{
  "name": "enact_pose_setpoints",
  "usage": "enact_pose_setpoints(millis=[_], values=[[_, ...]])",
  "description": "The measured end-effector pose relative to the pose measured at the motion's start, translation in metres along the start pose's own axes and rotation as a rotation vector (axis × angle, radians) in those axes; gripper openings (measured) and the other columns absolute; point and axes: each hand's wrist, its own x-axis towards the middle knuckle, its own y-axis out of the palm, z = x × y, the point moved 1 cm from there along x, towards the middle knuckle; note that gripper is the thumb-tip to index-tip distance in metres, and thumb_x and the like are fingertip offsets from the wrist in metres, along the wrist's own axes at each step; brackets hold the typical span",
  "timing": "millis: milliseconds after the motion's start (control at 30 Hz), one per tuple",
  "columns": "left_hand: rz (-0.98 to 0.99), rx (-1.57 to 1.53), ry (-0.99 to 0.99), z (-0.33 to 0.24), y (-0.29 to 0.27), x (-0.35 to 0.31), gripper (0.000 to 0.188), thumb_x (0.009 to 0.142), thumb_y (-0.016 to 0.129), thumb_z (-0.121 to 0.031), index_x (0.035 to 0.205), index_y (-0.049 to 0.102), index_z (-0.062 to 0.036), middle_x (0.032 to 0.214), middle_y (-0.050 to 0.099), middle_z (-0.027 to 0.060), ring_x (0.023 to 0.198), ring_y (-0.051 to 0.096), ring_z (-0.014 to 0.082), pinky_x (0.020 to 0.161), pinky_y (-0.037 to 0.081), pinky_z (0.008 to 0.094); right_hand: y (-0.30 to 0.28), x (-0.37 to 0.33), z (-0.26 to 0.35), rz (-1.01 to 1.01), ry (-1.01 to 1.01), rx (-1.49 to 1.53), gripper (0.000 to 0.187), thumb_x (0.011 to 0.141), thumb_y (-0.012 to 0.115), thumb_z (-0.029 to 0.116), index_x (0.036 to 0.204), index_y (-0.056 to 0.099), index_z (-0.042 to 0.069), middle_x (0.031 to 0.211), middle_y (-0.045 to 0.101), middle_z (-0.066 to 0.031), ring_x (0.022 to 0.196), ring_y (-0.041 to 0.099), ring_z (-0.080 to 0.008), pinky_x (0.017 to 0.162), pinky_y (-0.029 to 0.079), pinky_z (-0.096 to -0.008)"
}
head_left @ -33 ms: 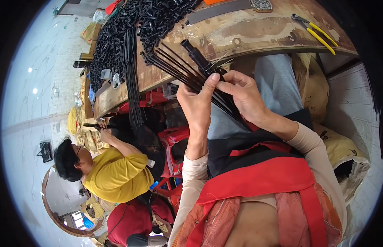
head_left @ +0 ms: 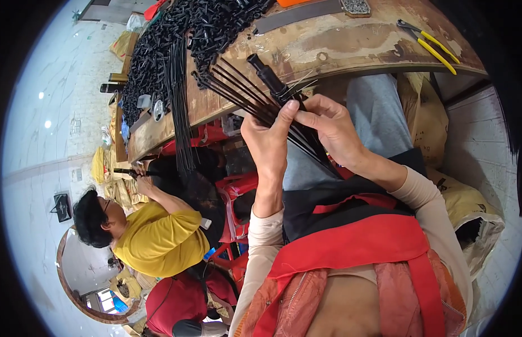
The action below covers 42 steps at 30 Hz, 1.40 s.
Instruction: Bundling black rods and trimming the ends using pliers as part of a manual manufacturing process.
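1. Left hand (head_left: 265, 137): fingers clamped on thin black rods (head_left: 233, 90), fanned toward 10 o'clock; thumb tip at base of tube (head_left: 266, 76).
2. Right hand (head_left: 334, 132): fingertips drawn in at same base; exact grip hidden, can't tell what's pinched.
3. Tube: between both hands, pointing 11 o'clock, held up near bench edge. Progress looks partway (judgement): tube and rods in hand, neither set down; plenty of loose parts left in pile (head_left: 160, 62).
4. Tube material: black, plastic-looking, stepped cylinder, ringed collar. Rods straight, slim.
5. Bench (head_left: 323, 50), 12 o'clock: worn wood, patchy, scuffed.
6. Pliers (head_left: 436, 53), 2 o'clock: yellow grips, lying on bench.
7. Pile, 10 o'clock: short black pieces, heaped.
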Motion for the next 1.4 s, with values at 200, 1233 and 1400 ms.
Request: enact_pose_setpoints(millis=[200, 1233, 1400], values=[[0.041, -0.092, -0.001, -0.005, 0.002, 0.000, 0.021, 0.087, 0.071, -0.005, 0.104, 0.065, 0.0046, 0.094, 0.069, 0.0063, 0.086, 0.062, 0.0104, 0.079, 0.050, 0.0242, -0.011, 0.012, -0.004, 0.061, 0.063, 0.149, 0.015, 0.084, 0.071, -0.001, 0.097, 0.067, 0.003, 0.096, 0.066, -0.0019, 0.093, 0.061, -0.0106, 0.089, 0.047, -0.0246], [0.017, -0.056, -0.096, 0.020, 0.004, 0.005, 0.018, 0.087, 0.068, 0.000, 0.103, 0.065, 0.0075, 0.099, 0.071, 0.0140, 0.090, 0.067, 0.0154, 0.084, 0.052, 0.0264, -0.024, 0.008, -0.026, -0.024, 0.156, 0.217, 0.014, 0.089, 0.066, 0.004, 0.103, 0.065, 0.000, 0.102, 0.067, -0.0066, 0.097, 0.061, -0.0124, 0.091, 0.046, -0.0251], [0.102, -0.075, -0.126, 0.020, 0.001, 0.003, 0.017, 0.092, 0.063, -0.004, 0.105, 0.065, 0.0072, 0.101, 0.071, 0.0147, 0.096, 0.066, 0.0172, 0.088, 0.051, 0.0286, -0.023, 0.004, -0.024, -0.047, 0.124, 0.067, 0.014, 0.093, 0.063, 0.007, 0.106, 0.063, 0.001, 0.105, 0.064, -0.0037, 0.102, 0.058, -0.0106, 0.094, 0.042, -0.0261]])
